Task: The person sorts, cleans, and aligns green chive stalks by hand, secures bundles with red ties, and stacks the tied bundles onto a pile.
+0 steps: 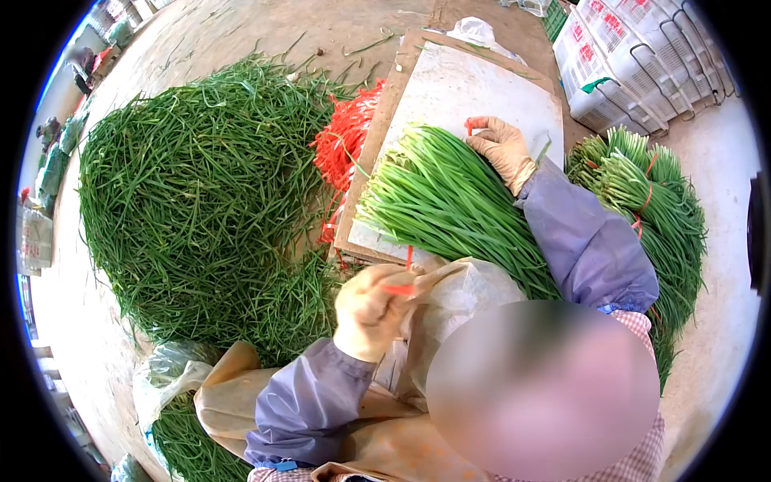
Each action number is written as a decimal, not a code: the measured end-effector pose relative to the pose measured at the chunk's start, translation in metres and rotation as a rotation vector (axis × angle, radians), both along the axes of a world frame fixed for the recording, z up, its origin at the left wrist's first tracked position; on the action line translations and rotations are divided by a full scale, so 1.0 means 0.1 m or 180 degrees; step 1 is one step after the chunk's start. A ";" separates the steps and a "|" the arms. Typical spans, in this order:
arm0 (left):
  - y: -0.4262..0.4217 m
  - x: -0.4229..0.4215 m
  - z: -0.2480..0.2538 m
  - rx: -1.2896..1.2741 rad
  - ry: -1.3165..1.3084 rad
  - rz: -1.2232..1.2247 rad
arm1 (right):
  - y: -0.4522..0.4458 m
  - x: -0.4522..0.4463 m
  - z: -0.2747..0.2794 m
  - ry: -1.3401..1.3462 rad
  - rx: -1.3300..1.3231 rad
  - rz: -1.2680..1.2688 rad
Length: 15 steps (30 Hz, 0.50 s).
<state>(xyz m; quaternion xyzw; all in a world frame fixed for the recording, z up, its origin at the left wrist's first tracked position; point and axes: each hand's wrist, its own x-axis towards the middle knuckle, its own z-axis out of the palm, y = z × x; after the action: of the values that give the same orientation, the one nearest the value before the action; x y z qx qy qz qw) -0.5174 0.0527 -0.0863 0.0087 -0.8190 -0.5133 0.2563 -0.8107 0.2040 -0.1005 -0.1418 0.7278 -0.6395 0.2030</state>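
Observation:
A bunch of green stalks [458, 201] with pale ends lies slantwise on a white board [482, 88] with brown edges. At its upper right side, my right hand [503, 153], in a tan glove, pinches the end of a red strip [470, 127]. Below the bunch's lower left, my left hand [368, 313], also gloved, is closed on a red strip [397, 289] and slightly blurred. Whether both ends belong to one strip under the bunch is hidden. Many loose red strips [347, 136] hang at the board's left edge.
A large heap of loose green stalks [201, 201] covers the floor at left. Bunches tied with red strips [642, 193] lie at right, below stacked white crates [618, 64]. A plastic bag [173, 369] with greens is at lower left. A blurred oval hides the lower centre.

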 end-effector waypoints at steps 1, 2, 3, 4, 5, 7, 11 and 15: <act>0.04 -0.05 0.06 -0.0446 0.0084 -0.0042 | 0.01 0.02 -0.03 -0.0090 -0.0135 0.0047; 0.07 -0.10 0.14 -0.0627 0.0077 -0.0035 | 0.03 0.05 -0.05 -0.0173 -0.0276 0.0088; 0.10 -0.15 0.22 -0.0806 0.0073 -0.0029 | 0.05 0.07 -0.06 -0.0254 -0.0414 0.0128; 0.12 -0.20 0.27 -0.0972 0.0039 -0.0001 | 0.08 0.11 -0.03 -0.0484 -0.0616 0.0102; 0.13 -0.25 0.31 -0.1138 0.0005 0.0024 | 0.11 0.14 -0.01 -0.0538 -0.0633 0.0165; 0.16 -0.37 0.43 -0.1403 0.0107 0.0060 | 0.15 0.20 0.06 -0.0657 -0.0670 0.0288; 0.15 -0.76 0.60 -0.1722 0.0479 0.0019 | 0.11 0.41 0.14 -0.0512 -0.0711 0.0671; 0.11 -1.15 0.39 -0.1095 0.0196 -0.0149 | 0.09 0.42 0.04 -0.0199 -0.0845 0.0645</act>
<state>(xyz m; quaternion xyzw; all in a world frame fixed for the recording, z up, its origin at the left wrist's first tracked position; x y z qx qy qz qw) -0.6320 0.0635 -0.0475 -0.0701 -0.8864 -0.3715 0.2670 -0.7691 0.2127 -0.0968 -0.2200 0.6123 -0.7104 0.2685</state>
